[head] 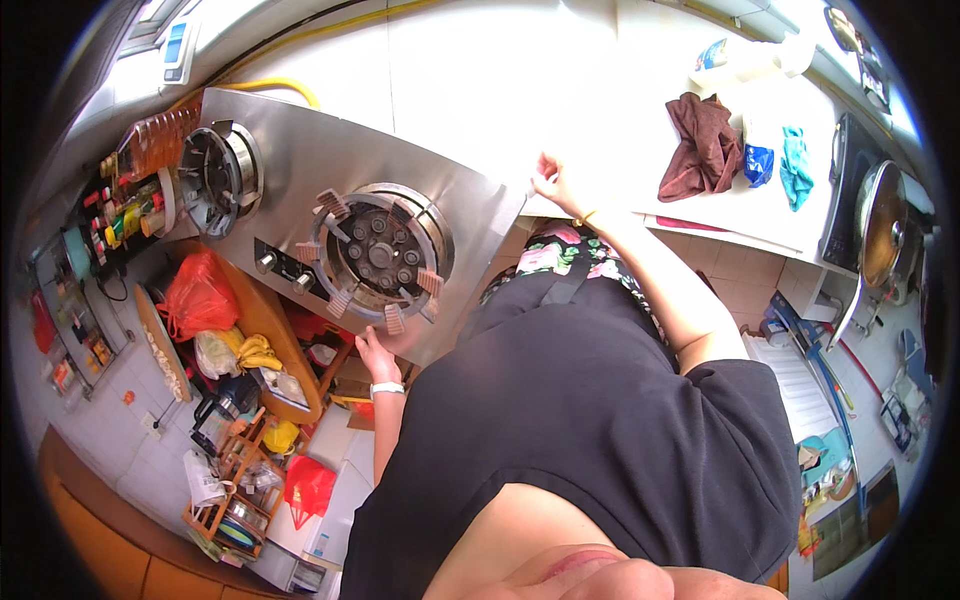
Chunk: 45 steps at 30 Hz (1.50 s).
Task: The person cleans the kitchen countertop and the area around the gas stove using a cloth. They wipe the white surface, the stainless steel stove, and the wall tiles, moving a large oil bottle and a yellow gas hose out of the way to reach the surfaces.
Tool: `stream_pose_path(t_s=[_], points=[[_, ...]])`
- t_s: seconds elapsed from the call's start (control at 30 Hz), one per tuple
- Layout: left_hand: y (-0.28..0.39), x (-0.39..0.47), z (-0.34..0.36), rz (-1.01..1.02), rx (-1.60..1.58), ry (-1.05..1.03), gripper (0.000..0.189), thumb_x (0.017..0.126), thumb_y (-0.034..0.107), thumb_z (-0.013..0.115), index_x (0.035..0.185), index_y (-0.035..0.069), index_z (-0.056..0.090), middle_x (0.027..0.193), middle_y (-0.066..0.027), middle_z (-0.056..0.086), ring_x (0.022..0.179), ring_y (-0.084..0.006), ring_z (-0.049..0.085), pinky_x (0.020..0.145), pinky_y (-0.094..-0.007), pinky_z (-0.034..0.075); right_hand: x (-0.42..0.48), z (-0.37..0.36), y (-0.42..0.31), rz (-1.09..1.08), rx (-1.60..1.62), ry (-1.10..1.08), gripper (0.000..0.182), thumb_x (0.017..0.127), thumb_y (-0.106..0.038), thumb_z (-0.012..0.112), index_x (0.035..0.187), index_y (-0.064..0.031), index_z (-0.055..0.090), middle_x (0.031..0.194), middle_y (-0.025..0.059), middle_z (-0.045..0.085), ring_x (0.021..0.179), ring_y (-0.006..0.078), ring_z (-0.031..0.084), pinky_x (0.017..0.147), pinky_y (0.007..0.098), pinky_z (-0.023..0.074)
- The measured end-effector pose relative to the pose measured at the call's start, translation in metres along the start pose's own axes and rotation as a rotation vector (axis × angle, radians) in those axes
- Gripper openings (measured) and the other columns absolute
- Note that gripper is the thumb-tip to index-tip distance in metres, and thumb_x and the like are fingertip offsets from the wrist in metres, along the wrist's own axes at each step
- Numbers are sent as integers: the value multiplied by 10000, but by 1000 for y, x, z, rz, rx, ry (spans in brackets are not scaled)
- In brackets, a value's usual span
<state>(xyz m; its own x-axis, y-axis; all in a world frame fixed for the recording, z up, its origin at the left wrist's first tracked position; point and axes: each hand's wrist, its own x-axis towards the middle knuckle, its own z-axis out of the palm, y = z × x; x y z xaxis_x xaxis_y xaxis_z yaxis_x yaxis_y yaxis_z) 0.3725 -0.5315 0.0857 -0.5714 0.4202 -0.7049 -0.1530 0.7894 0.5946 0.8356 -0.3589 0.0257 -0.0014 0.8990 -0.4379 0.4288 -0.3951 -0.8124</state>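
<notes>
My left hand (376,358) is at the front edge of a stainless-steel gas stove (315,150), just below the larger burner (384,253). Nothing shows in it, and a pale band circles that wrist. A second burner (221,180) sits farther left, and two control knobs (302,282) are on the front panel. My right hand (553,182) is by the stove's right corner, over the white countertop (480,82). Its fingers are curled, and glare hides whether anything is between them.
On the counter at right lie a brown cloth (701,146), a blue packet (758,165) and a teal cloth (796,169). A lidded pan (881,225) stands farther right. Left are an oil bottle (157,142), a red plastic bag (199,292), bananas (258,352) and a wooden rack (244,465).
</notes>
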Motion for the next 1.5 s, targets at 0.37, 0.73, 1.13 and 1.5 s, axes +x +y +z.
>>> stream_pose_path(t_s=[0.37, 0.73, 1.13, 1.5], points=[[1, 4, 2, -27, -14, -10, 709, 986, 343, 497, 1518, 96, 99, 1511, -81, 290, 1342, -239, 351, 1096, -414, 282, -15, -10, -19, 142, 417, -258, 362, 858, -427, 673, 884, -70, 614, 778, 13, 614, 760, 112, 561, 708, 279, 468], [1, -2, 4, 19, -25, 21, 604, 993, 307, 485, 1473, 68, 207, 1448, -89, 371, 1282, -225, 411, 1051, -388, 347, 4, 3, -2, 83, 590, -348, 337, 817, -301, 749, 955, -31, 601, 829, 27, 617, 748, 113, 566, 706, 276, 475], [10, -10, 10, -15, -15, 30, 577, 999, 290, 465, 1467, 77, 205, 1461, -85, 360, 1292, -231, 409, 1065, -395, 329, 23, 6, -30, -124, 204, -313, 311, 868, -325, 690, 866, -46, 554, 753, 0, 543, 734, 96, 509, 681, 276, 435], [10, -8, 10, -41, -22, 37, 582, 996, 303, 468, 1466, 92, 198, 1453, -87, 375, 1297, -234, 409, 1061, -412, 330, 17, 10, 16, -17, 460, -401, 384, 838, -390, 694, 899, -30, 572, 773, 17, 549, 742, 133, 512, 711, 309, 447]])
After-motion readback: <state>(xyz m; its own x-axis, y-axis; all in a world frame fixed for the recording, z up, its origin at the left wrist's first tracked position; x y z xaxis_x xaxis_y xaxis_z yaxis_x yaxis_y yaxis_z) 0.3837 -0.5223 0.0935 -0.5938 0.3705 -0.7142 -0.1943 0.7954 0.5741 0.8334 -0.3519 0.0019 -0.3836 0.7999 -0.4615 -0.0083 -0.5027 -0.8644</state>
